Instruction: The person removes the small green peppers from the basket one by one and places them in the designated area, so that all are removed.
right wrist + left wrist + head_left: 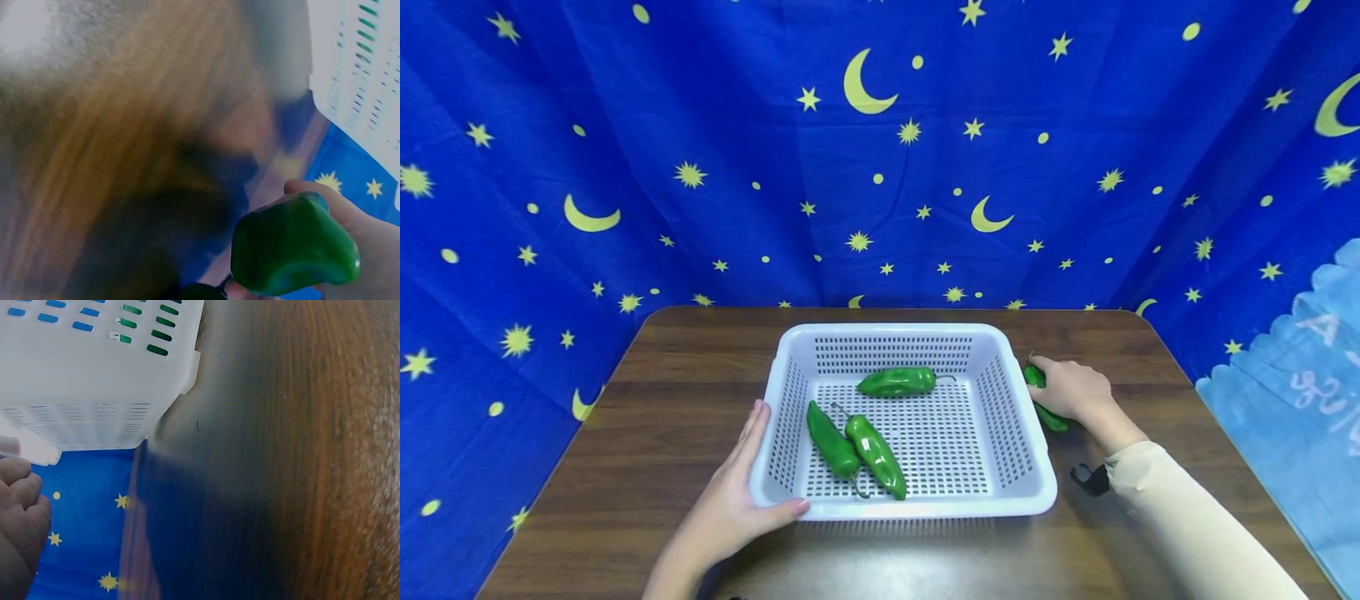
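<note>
In the head view, a white plastic basket (917,507) with slotted walls stands on the wooden table. Three long green peppers lie inside: one pepper (897,382) across the back, and a pepper (832,442) and another pepper (877,457) side by side at the front left. My left hand (733,496) holds the basket's front left corner, thumb over the front rim and fingers along the left side. Just outside the basket's right wall, my right hand (1071,390) grips another green pepper (294,247), whose middle is covered by the hand in the head view.
Dark wood table (685,392) extends around the basket. A blue curtain (737,125) with yellow stars and moons hangs behind it. A light blue cloth (1292,433) is along the right edge. A black device (1090,479) sits at my right wrist.
</note>
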Demonstrator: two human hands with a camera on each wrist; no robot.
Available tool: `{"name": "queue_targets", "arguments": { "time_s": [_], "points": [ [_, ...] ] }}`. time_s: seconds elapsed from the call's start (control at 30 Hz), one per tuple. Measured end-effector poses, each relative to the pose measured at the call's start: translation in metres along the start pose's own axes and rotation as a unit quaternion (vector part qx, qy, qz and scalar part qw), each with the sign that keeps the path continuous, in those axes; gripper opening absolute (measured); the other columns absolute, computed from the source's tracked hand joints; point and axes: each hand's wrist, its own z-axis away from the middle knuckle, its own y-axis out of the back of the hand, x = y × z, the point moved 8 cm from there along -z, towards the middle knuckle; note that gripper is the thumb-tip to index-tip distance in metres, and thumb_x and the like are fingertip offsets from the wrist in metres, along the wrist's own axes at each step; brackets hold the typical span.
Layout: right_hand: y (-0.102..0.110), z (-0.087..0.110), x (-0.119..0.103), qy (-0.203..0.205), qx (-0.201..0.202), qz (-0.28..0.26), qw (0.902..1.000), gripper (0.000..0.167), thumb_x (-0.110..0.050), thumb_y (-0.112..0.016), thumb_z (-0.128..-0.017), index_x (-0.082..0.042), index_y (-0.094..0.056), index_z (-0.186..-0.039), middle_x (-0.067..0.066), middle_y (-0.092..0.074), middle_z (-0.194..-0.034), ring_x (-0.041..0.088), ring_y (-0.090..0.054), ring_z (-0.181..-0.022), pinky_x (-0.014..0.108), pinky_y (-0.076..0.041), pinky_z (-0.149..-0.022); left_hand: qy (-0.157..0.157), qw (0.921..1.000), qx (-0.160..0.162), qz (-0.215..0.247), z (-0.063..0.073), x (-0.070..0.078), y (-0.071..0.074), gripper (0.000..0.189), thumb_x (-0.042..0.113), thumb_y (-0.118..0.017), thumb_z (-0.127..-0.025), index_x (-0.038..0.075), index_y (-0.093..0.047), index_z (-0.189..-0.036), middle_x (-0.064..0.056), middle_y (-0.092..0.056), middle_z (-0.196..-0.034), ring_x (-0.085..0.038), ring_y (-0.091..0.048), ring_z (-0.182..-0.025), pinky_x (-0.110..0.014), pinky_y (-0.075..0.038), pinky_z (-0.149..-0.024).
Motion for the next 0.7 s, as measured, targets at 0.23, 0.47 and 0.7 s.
{"name": "queue_targets", "arguments": {
  "time_s": [0.23,0.47,0.7],
  "points": [
    [-0.001,0.004,-0.001,-0.014,0.002,0.027,0.9995,0.086,-0.067,-0.054,-0.089,-0.012,-0.038,-0.152,0.028,-0.061,-0.127,0.04,-0.064,-0.084,0.043,-0.049,-0.056,0.003,1.0,-0.004,0.007,0.0,0.001,-0.002,0.126,0.045,-0.089,-0.068,0.02,-0.007,-0.161,-0.01,-0.003,-0.168,-0.049,-0.016,-0.149,-0.071,-0.025,-0.112],
    [0.059,0.015,-0.016,0.007,0.096,0.001,0.9953,0.076,-0.061,-0.053,-0.094,-0.016,-0.038,-0.153,0.032,-0.046,-0.144,0.057,-0.057,-0.11,0.065,-0.052,-0.075,-0.008,1.0,0.001,0.002,0.001,0.006,0.001,0.126,0.045,-0.089,-0.067,0.018,-0.009,-0.161,-0.011,-0.005,-0.168,-0.049,-0.017,-0.149,-0.071,-0.026,-0.111],
    [0.118,0.026,-0.074,0.112,0.227,-0.1,0.9622,0.06,-0.04,-0.071,-0.09,-0.018,-0.054,-0.143,0.015,-0.066,-0.126,0.038,-0.062,-0.112,0.057,-0.053,-0.082,-0.006,1.0,0.002,0.005,0.0,0.003,0.001,0.127,0.045,-0.089,-0.067,0.018,-0.009,-0.161,-0.012,-0.004,-0.168,-0.049,-0.016,-0.149,-0.071,-0.025,-0.111]
  ]
}}
